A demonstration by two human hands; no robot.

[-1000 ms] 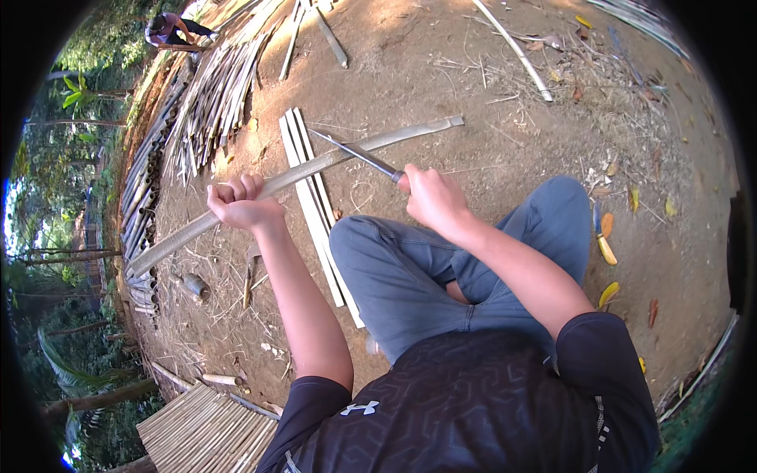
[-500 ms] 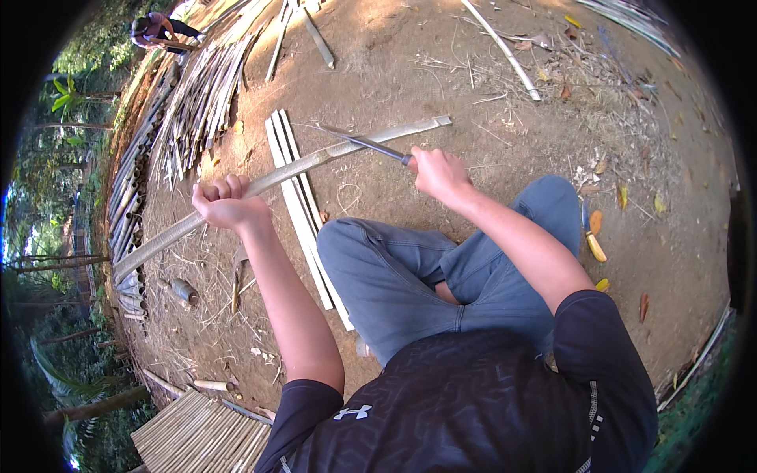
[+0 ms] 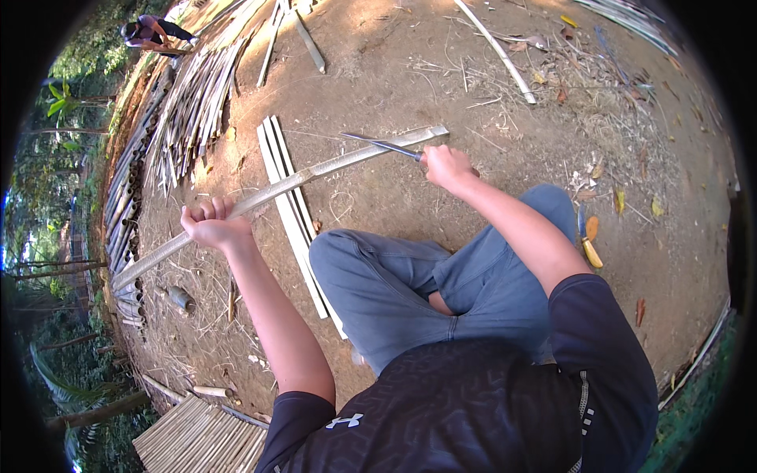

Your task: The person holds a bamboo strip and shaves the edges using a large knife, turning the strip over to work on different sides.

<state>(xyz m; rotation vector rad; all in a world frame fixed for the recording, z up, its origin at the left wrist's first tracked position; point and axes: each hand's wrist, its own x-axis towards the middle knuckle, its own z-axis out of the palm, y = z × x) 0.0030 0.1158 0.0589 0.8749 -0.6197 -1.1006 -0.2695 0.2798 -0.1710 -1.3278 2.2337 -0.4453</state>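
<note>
Mid-frame: left hand curled round strip, seemingly unfinished; right hand clenched on knife; pale strips beneath look done.

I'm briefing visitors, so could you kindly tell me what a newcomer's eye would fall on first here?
Probably the long strip slanting from left to upper centre in the left grip, with the knife in the right grip crossing it near its right end. Next come the pale strips beneath it, then the heaped poles at upper left.
</note>
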